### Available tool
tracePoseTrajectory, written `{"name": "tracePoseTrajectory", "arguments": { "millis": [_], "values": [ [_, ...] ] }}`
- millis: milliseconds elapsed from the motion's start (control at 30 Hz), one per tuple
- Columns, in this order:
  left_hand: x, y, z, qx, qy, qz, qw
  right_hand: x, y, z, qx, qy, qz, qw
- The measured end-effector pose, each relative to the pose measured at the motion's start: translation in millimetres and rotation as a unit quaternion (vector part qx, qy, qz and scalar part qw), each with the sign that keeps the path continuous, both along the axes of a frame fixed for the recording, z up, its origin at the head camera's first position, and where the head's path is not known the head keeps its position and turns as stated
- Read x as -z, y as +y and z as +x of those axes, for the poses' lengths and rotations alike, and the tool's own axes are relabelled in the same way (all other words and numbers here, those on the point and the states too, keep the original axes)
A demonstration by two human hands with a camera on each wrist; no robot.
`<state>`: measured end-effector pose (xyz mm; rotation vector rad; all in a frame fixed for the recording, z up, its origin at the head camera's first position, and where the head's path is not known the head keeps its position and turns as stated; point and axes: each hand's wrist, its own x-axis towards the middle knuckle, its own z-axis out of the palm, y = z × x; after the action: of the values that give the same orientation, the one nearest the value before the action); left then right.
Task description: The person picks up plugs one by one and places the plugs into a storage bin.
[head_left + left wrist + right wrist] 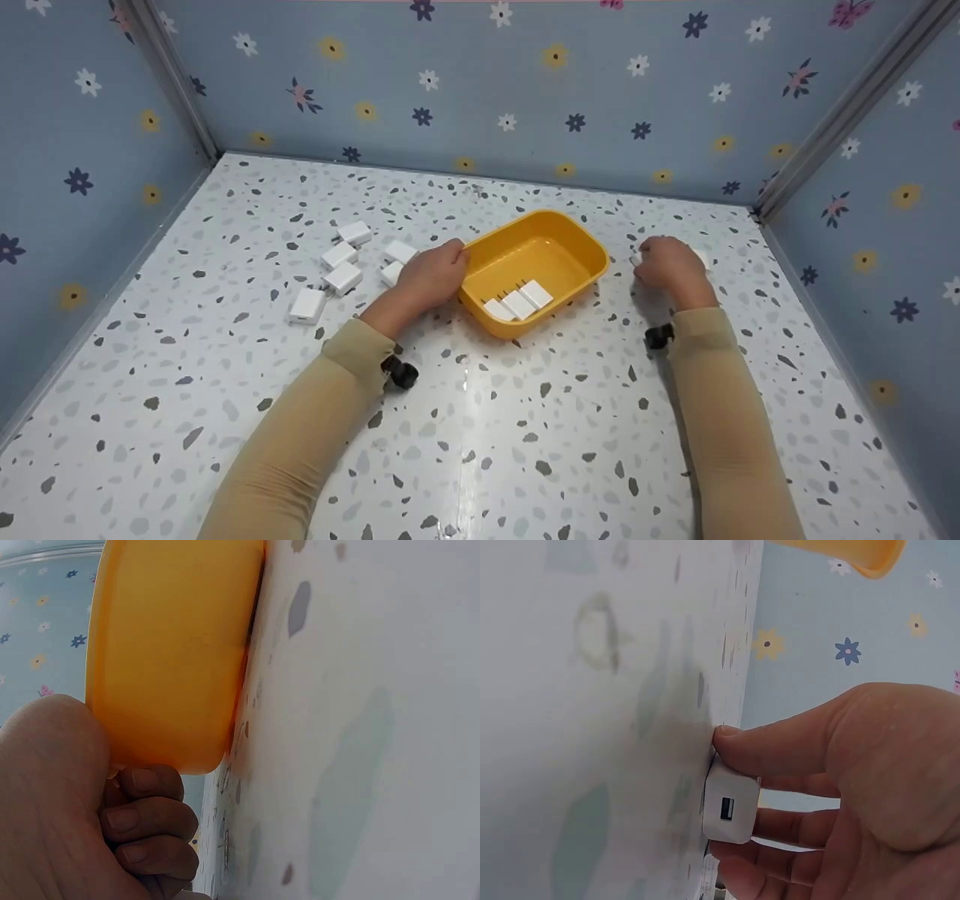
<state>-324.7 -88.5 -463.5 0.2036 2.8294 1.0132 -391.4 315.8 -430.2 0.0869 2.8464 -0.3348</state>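
Observation:
My left hand (435, 271) grips the left rim of a yellow plastic box (551, 262), thumb at the edge and fingers curled beneath it in the left wrist view. Three white plug chargers (517, 301) lie side by side in the box's near corner, prongs toward the far side. Right of the box, my right hand (670, 266) pinches a white USB charger (731, 804) between thumb and fingers, low at the tabletop. Its USB port faces the right wrist camera. Part of a white piece (703, 259) shows just right of that hand.
Several more white chargers (343, 277) lie scattered left of the box, two of them close beside my left hand. The speckled white tabletop (480, 420) is bounded by blue flowered panels (480, 90) at the back and both sides.

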Motion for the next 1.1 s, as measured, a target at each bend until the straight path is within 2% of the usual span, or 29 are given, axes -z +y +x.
{"name": "tracePoseTrajectory", "arguments": {
  "millis": [133, 433, 533, 733, 1100],
  "values": [
    [0.5, -0.1, 0.1, 0.002, -0.001, -0.004, 1.0000, 0.8, -1.7, -0.5, -0.003, -0.002, -0.015, 0.9999],
    [1.1, -0.5, 0.1, 0.003, 0.002, -0.004, 1.0000, -2.4, -4.2, -1.2, 0.023, -0.010, -0.058, 0.9980],
    [1.0, -0.8, 0.1, 0.002, -0.001, -0.003, 1.0000, -4.1, -5.9, -0.2, 0.029, 0.021, -0.055, 0.9979],
    [0.8, -0.9, 0.4, -0.002, -0.001, -0.003, 1.0000, -5.2, -9.7, 1.2, 0.038, 0.124, -0.048, 0.9903],
    [1.2, -0.8, 0.1, 0.001, 0.006, 0.000, 1.0000, -11.7, -20.4, 3.3, 0.068, 0.180, -0.120, 0.9740]
  ]
}}
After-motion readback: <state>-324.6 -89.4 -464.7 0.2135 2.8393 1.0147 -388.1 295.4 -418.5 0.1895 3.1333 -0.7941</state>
